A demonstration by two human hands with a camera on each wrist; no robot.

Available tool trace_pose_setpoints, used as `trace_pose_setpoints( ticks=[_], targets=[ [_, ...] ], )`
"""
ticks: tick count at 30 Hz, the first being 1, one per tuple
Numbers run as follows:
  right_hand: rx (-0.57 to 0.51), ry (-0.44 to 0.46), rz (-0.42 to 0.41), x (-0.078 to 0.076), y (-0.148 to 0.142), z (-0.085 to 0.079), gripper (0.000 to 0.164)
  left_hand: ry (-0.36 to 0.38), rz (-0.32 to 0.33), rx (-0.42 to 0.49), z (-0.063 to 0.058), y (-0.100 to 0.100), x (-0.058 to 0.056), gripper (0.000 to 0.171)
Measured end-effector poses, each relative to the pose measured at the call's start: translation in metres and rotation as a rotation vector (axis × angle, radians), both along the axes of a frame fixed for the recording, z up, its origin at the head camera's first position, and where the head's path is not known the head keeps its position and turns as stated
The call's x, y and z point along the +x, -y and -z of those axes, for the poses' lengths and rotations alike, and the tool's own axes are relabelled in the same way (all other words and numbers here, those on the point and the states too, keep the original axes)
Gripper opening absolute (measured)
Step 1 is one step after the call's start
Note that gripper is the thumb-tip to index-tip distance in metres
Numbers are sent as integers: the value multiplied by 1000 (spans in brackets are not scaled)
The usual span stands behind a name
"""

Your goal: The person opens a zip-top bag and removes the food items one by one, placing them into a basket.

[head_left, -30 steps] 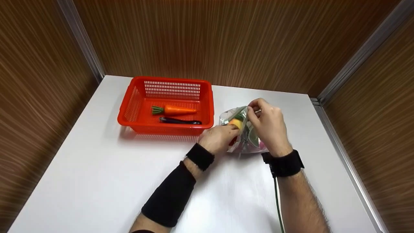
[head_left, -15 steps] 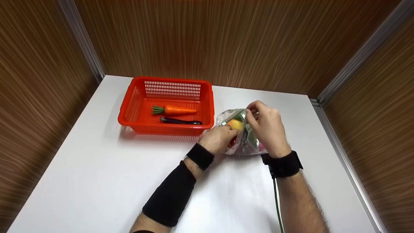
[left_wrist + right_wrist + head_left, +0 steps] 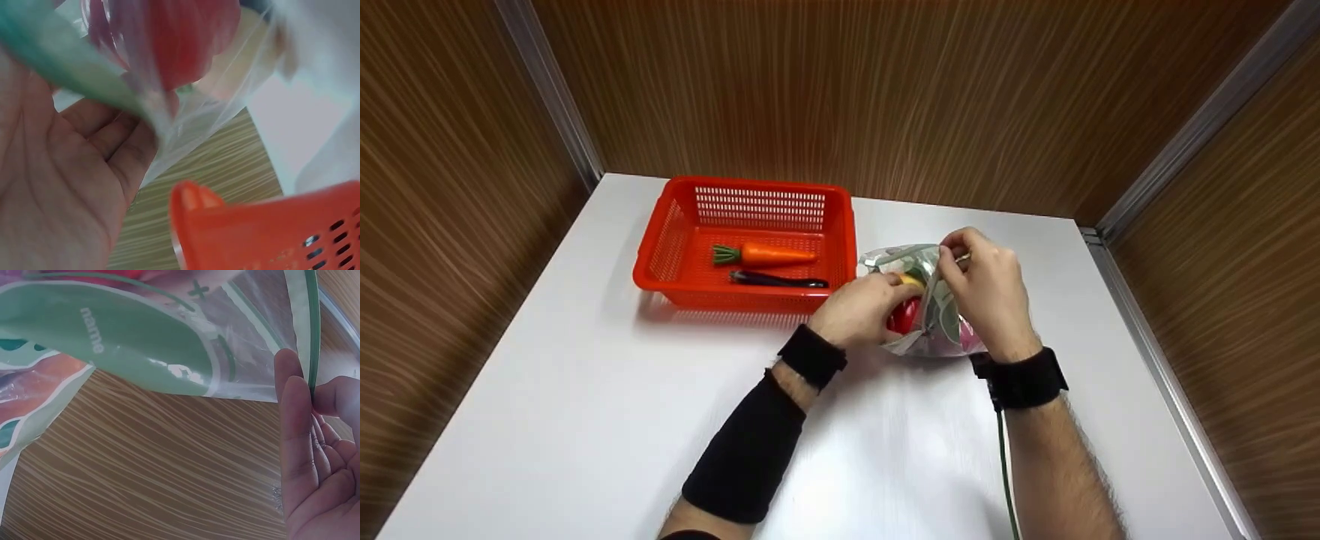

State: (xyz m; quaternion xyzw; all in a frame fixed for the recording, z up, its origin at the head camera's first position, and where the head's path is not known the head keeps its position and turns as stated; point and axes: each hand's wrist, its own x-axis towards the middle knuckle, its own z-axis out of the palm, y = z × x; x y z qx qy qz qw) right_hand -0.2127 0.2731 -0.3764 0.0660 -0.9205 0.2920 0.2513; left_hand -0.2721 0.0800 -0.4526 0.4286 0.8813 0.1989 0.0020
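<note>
Clear bag [image 3: 946,319] on the bench [image 3: 585,405] at four o'clock from the red basket [image 3: 742,300]
Right hand [image 3: 988,289] pinches the bag's edge; left hand [image 3: 861,309], thumb and fingers wide apart, reaches into its mouth beside a red item [image 3: 904,315] and yellow item [image 3: 913,280]

2 black wristbands [image 3: 812,355] | black left forearm sleeve [image 3: 745,450] | green right-wrist cable [image 3: 1006,472]

The bag [image 3: 949,321] and basket [image 3: 742,299] are glossy plastic.
</note>
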Motion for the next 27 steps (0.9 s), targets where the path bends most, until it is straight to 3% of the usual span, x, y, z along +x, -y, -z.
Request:
trace_pose_setpoints(
  ticks=[5, 20, 27],
  targets=[
    [5, -25, 8, -1, -2, 0, 13, 29, -20, 33, -14, 11, 0, 72],
    [-16, -19, 26, 0, -8, -2, 12, -32, -44, 210, -55, 59, 7, 74],
    [-29, -14, 22, 0, -9, -2, 12, -6, -158, 254, -65, 88, 3, 77]
  ],
)
